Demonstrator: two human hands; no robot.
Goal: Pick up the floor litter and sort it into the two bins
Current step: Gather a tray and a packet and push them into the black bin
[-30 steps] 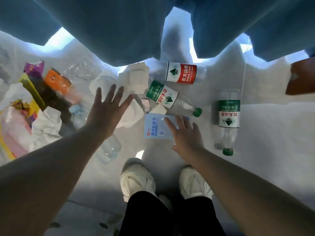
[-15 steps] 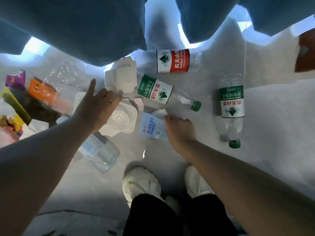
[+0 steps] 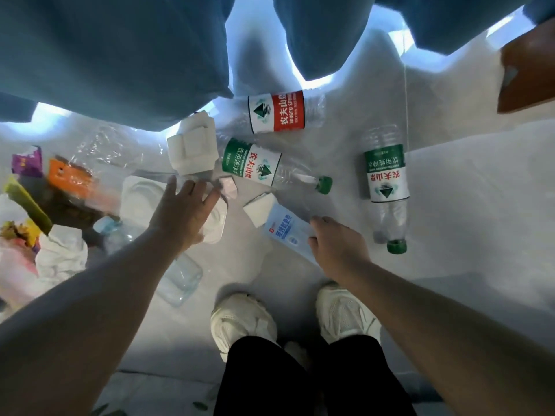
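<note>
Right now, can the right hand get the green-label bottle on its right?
Probably yes: the bottle lies just right of the right hand, bare floor between. But that hand's fingers curl on the blue packet, so it likely has to let go first.

pale floor (image 3: 465,205), blue curtains (image 3: 120,55), backlight

One wide-angle view from the person's head, facing almost straight down at the floor (image 3: 480,235); the shoes (image 3: 244,321) sit bottom centre, left hand (image 3: 183,212) and right hand (image 3: 338,249) reach forward mid-frame, near enough to read bottle labels (image 3: 251,166)
</note>
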